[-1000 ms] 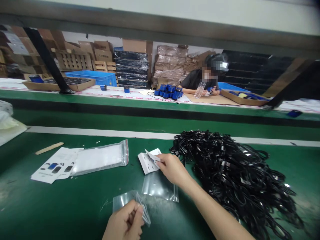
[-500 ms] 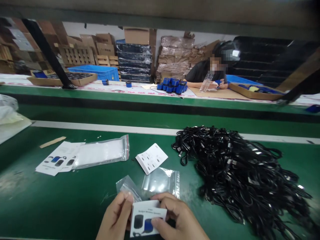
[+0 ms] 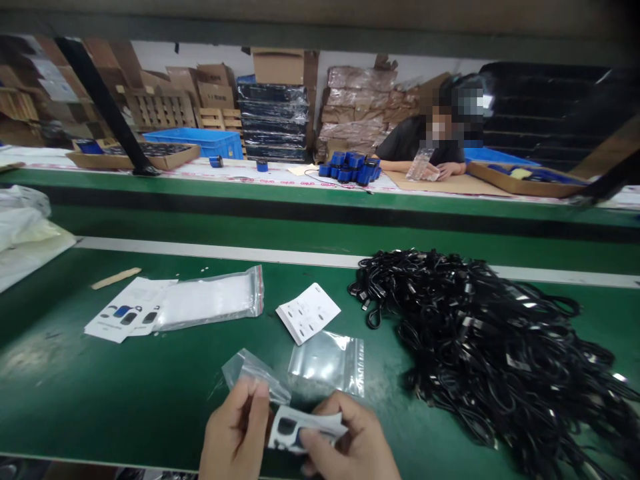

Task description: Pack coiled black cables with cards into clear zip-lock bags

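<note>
At the near edge of the green belt point(image 3: 100, 400), my left hand point(image 3: 237, 437) pinches a small clear zip bag point(image 3: 253, 372) that sticks up and away from it. My right hand point(image 3: 350, 443) is closed on a small printed leaflet point(image 3: 300, 427) showing dark and blue speakers, held between both hands at the bag's mouth. Just beyond my hands lie another clear zip bag point(image 3: 327, 360) and a white folded leaflet point(image 3: 307, 312).
A big tangle of black cables point(image 3: 490, 347) fills the belt's right side. On the left lie a stack of zip bags point(image 3: 210, 303), printed leaflets point(image 3: 123, 317), a wooden stick point(image 3: 116, 278) and white bags point(image 3: 25, 233). Across the line a person point(image 3: 425, 143) sits by blue speakers point(image 3: 350, 167).
My right hand picked a leaflet off the pile and brought it down to the left hand's bag. The leaflet now lies flatter and lower between my hands. The view shifted slightly left.
</note>
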The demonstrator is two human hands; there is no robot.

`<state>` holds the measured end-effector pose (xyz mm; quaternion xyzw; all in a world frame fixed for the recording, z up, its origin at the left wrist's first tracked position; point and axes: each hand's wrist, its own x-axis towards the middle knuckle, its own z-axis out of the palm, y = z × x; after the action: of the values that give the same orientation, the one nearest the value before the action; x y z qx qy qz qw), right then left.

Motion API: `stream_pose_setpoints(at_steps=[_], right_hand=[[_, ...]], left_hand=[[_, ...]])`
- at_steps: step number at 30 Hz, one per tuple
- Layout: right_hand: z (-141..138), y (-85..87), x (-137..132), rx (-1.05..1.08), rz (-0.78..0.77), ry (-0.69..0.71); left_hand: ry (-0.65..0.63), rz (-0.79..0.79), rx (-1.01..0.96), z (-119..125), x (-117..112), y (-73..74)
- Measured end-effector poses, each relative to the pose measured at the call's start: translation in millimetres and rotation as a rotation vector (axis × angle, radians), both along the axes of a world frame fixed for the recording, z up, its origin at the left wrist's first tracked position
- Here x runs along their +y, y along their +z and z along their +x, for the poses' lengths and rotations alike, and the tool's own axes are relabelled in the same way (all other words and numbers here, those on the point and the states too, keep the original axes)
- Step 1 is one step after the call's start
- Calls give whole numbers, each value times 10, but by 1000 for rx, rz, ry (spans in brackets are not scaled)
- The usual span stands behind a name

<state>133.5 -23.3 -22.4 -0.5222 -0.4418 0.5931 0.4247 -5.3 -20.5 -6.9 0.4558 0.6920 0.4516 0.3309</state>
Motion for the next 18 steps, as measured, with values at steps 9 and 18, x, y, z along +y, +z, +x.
stream_pose_setpoints(at_steps=[9,18], right_hand=[[3,99,91,-237,735,-231],[72,-55,16,-731,969,-7]], left_hand=[[-172,200,294,33,-33,-141],[-208,351,473,82,-59,-198]])
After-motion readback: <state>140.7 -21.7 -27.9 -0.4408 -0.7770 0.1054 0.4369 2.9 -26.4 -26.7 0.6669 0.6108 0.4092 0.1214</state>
